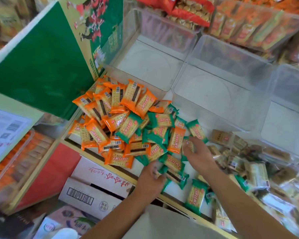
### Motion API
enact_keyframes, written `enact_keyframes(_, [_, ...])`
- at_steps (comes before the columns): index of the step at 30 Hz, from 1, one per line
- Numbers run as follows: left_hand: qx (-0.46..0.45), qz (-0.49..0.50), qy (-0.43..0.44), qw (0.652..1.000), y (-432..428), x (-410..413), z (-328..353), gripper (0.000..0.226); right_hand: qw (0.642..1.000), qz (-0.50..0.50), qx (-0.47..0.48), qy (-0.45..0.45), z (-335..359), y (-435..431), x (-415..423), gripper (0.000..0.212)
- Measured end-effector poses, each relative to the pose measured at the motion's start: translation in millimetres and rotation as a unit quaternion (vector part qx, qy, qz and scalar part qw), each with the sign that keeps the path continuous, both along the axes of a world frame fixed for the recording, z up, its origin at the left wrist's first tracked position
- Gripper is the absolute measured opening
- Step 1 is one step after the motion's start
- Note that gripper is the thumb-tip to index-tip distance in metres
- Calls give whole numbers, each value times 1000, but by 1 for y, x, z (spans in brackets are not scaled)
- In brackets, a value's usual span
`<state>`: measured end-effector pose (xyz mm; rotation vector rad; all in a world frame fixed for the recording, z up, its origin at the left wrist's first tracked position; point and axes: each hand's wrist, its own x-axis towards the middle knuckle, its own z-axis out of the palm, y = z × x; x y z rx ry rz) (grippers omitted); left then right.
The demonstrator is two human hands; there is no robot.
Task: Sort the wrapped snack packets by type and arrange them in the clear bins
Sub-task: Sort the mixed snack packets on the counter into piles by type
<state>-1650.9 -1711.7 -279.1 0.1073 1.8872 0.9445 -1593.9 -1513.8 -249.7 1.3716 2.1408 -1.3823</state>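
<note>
Left hand grips a small clutch of green packets at the near edge of the heap, fingers curled round them. The right hand bends over another green packet just beside it, though blur hides whether that one is actually pinched. Green and orange packets lie jumbled together on the counter, orange mostly to the left and far side, green toward the hands. The clear bins stand bare just behind the pile. Each packet is a flat rectangle with crimped ends, and the heap has no common heading: long axes point every way, some face up, some barcode up. One green packet near the counter edge lies roughly lengthwise toward the person. They look light and thin, and the glossy film is likely to slide, so a loose handful could spill. The crackers inside are probably brittle and would not take a hard squeeze or a bend along the length. The safest hold appears to be across the short width, thumb on one flat face and fingers on the other, with several stacked face to face. A single stray can be lifted by a crimped end. For tidy rows in a bin, the long axes would first need turning parallel.
</note>
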Motion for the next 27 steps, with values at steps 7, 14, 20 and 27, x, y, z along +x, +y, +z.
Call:
enact_keyframes(7, [-22, -95, 158, 983, -28, 5, 7, 41, 1000, -21, -9, 17, 8, -81, 38, 54])
enact_keyframes(14, [2, -256, 94, 962, -14, 23, 20, 54, 986, -92, -138, -13, -12, -99, 35, 77])
enact_keyframes(20, [-80, -279, 145, 946, -42, 4, -1, 63, 943, -163, -277, 85, -8, -106, 29, 58])
enact_keyframes(27, [-5, -128, 252, 959, -36, 7, 9, 37, 984, -124, -119, 44, 9, -58, 65, 25])
